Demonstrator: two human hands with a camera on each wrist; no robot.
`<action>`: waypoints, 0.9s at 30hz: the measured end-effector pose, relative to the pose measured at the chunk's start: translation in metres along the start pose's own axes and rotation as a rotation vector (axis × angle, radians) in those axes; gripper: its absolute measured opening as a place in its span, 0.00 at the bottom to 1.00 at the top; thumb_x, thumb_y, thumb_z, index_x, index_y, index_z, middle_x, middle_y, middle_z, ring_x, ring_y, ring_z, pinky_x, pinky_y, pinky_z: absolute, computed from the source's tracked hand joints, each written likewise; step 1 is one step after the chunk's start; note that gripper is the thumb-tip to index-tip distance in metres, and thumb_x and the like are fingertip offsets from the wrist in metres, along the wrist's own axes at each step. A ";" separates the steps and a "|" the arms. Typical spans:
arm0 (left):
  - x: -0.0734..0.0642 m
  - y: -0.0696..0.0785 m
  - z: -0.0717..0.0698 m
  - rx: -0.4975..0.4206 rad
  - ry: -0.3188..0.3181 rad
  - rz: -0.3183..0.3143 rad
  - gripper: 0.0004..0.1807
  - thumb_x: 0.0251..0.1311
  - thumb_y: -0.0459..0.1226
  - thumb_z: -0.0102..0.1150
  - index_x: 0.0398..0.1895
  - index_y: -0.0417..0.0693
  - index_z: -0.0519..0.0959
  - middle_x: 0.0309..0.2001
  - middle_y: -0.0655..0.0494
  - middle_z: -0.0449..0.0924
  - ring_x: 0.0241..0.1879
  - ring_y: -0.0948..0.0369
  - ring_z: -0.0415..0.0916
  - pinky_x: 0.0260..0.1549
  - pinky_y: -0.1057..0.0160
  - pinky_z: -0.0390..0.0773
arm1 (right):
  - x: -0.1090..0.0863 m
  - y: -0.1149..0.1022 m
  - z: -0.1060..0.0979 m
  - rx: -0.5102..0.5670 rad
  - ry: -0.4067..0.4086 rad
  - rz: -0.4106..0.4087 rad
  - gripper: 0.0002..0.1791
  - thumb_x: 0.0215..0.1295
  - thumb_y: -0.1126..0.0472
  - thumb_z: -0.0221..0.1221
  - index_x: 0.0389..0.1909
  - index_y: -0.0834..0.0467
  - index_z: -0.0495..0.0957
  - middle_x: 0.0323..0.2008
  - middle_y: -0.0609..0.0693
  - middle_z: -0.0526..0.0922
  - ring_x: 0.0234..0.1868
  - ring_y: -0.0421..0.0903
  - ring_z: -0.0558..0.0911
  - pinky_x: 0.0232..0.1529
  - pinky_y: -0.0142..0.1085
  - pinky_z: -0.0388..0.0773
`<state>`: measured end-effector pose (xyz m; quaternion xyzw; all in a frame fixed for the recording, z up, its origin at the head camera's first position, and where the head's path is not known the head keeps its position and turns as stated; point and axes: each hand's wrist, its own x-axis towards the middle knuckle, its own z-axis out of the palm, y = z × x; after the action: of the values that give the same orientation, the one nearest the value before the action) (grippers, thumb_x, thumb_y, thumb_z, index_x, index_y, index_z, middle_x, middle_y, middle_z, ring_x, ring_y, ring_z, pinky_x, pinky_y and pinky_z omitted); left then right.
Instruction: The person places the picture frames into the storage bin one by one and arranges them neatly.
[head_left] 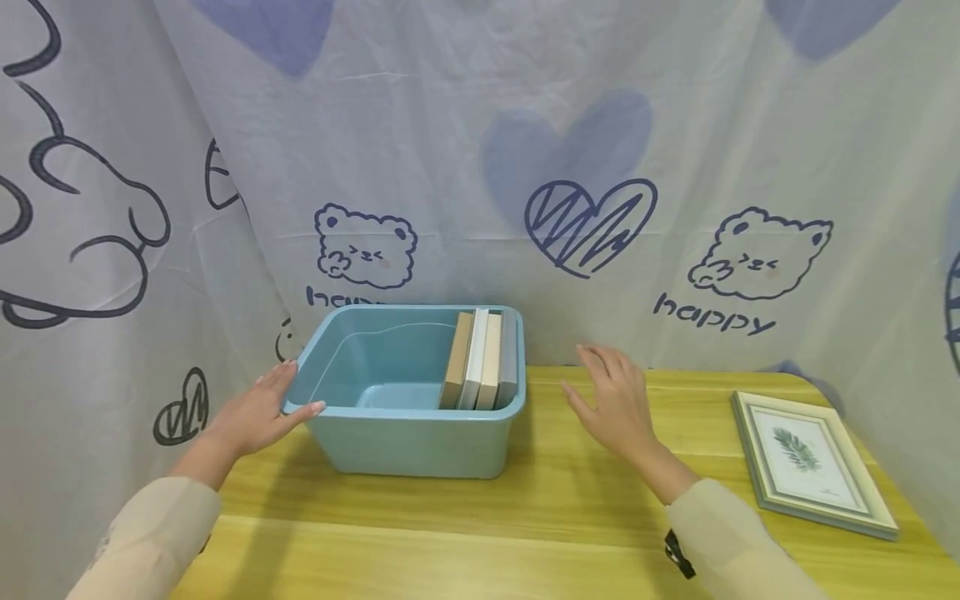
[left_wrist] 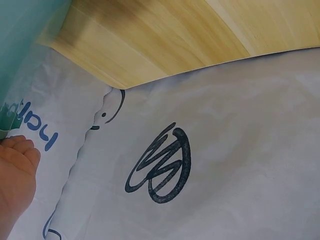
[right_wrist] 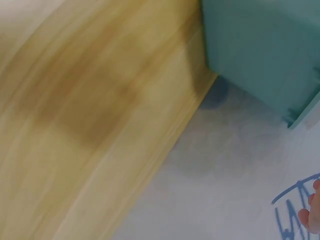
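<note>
A light blue plastic bin point(head_left: 412, 442) stands on the wooden table. Several slim rectangular items point(head_left: 480, 362), brown, white, cream and grey at the edges, stand side by side against its right wall; whether they are books or picture frames I cannot tell. My left hand point(head_left: 258, 412) rests at the bin's left front corner, thumb spread over the rim and fingers along the left side. In the left wrist view, its fingertips meet the bin's rim. My right hand point(head_left: 615, 408) hovers to the right of the bin, holding nothing, with thumb and fingers apart.
At the table's right side lies a picture frame point(head_left: 810, 462) with a green leaf print, face up. Pale printed cloth point(head_left: 465, 150) hangs behind and at both sides. The wooden tabletop point(head_left: 420, 533) extends in front of the bin.
</note>
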<state>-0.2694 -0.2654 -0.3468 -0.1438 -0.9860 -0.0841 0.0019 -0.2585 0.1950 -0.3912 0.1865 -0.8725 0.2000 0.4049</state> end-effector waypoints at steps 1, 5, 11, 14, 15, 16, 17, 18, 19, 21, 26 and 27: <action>0.000 0.000 0.000 0.001 0.000 -0.001 0.50 0.62 0.61 0.41 0.69 0.26 0.47 0.69 0.28 0.46 0.66 0.31 0.47 0.62 0.34 0.53 | -0.003 0.004 -0.001 -0.015 -0.012 -0.007 0.30 0.51 0.54 0.62 0.53 0.67 0.74 0.49 0.65 0.77 0.51 0.63 0.74 0.49 0.58 0.70; 0.001 -0.001 0.001 0.004 0.003 0.003 0.50 0.62 0.61 0.41 0.69 0.26 0.47 0.69 0.28 0.46 0.66 0.31 0.47 0.62 0.34 0.53 | -0.017 0.016 -0.006 -0.065 -0.070 -0.008 0.35 0.52 0.49 0.58 0.58 0.67 0.70 0.54 0.67 0.74 0.55 0.64 0.71 0.52 0.60 0.67; 0.001 -0.001 0.001 0.007 0.011 0.003 0.49 0.63 0.61 0.41 0.69 0.26 0.47 0.69 0.28 0.47 0.66 0.31 0.48 0.61 0.34 0.54 | -0.040 0.028 -0.016 -0.120 -0.206 0.064 0.39 0.55 0.48 0.59 0.63 0.66 0.64 0.62 0.67 0.66 0.62 0.65 0.62 0.58 0.63 0.58; 0.002 -0.001 0.001 0.007 0.008 0.001 0.49 0.63 0.61 0.41 0.69 0.26 0.47 0.69 0.28 0.47 0.66 0.31 0.48 0.60 0.33 0.55 | -0.052 0.034 -0.022 -0.126 -0.262 0.095 0.39 0.58 0.47 0.57 0.65 0.66 0.62 0.64 0.67 0.63 0.65 0.66 0.57 0.60 0.64 0.54; 0.002 -0.002 0.001 0.007 0.007 -0.001 0.49 0.63 0.61 0.41 0.69 0.27 0.47 0.69 0.28 0.47 0.66 0.31 0.48 0.60 0.33 0.55 | -0.055 0.036 -0.024 -0.130 -0.278 0.103 0.39 0.59 0.46 0.56 0.65 0.66 0.62 0.65 0.67 0.62 0.66 0.66 0.56 0.61 0.64 0.53; 0.002 -0.002 0.001 0.008 0.006 -0.002 0.49 0.63 0.61 0.41 0.69 0.27 0.47 0.69 0.28 0.47 0.66 0.31 0.48 0.60 0.33 0.56 | -0.059 0.038 -0.026 -0.130 -0.295 0.114 0.39 0.60 0.45 0.55 0.65 0.65 0.61 0.66 0.67 0.61 0.66 0.66 0.56 0.61 0.65 0.51; 0.003 -0.002 0.001 0.009 0.007 -0.001 0.49 0.62 0.61 0.41 0.69 0.27 0.47 0.69 0.28 0.47 0.66 0.31 0.48 0.60 0.33 0.56 | -0.063 0.039 -0.028 -0.131 -0.315 0.124 0.39 0.61 0.43 0.53 0.66 0.65 0.61 0.66 0.67 0.59 0.67 0.66 0.55 0.61 0.66 0.49; 0.003 -0.002 0.001 0.010 0.007 0.000 0.49 0.62 0.61 0.41 0.69 0.27 0.47 0.69 0.29 0.47 0.66 0.32 0.48 0.59 0.33 0.56 | -0.067 0.041 -0.029 -0.135 -0.332 0.133 0.39 0.62 0.42 0.52 0.66 0.65 0.60 0.67 0.67 0.59 0.67 0.66 0.54 0.61 0.66 0.47; 0.003 -0.002 0.001 0.010 0.007 0.001 0.49 0.62 0.61 0.41 0.69 0.27 0.48 0.69 0.29 0.47 0.66 0.31 0.48 0.60 0.33 0.56 | -0.070 0.043 -0.031 -0.140 -0.353 0.143 0.39 0.63 0.41 0.51 0.67 0.64 0.60 0.67 0.67 0.58 0.67 0.66 0.53 0.62 0.67 0.46; 0.004 -0.002 0.001 0.009 0.008 0.002 0.49 0.62 0.61 0.41 0.69 0.27 0.48 0.69 0.29 0.48 0.66 0.31 0.48 0.60 0.33 0.56 | -0.078 0.047 -0.034 -0.146 -0.394 0.160 0.39 0.64 0.41 0.49 0.68 0.63 0.58 0.68 0.66 0.56 0.68 0.66 0.52 0.62 0.69 0.41; 0.004 -0.002 -0.001 -0.005 0.004 0.000 0.49 0.62 0.61 0.41 0.69 0.27 0.47 0.69 0.29 0.47 0.66 0.31 0.48 0.61 0.34 0.54 | -0.096 0.058 -0.042 -0.152 -0.483 0.197 0.41 0.65 0.42 0.49 0.72 0.59 0.48 0.71 0.65 0.50 0.72 0.63 0.44 0.63 0.69 0.34; 0.004 -0.003 -0.002 -0.008 0.002 -0.001 0.49 0.62 0.61 0.41 0.69 0.27 0.47 0.69 0.28 0.47 0.66 0.31 0.47 0.61 0.34 0.54 | -0.099 0.060 -0.043 -0.154 -0.497 0.204 0.42 0.65 0.42 0.49 0.72 0.59 0.47 0.71 0.64 0.48 0.73 0.62 0.43 0.63 0.69 0.33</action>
<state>-0.2740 -0.2672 -0.3456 -0.1433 -0.9857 -0.0881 0.0021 -0.2008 0.2842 -0.4552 0.1100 -0.9719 0.1209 0.1691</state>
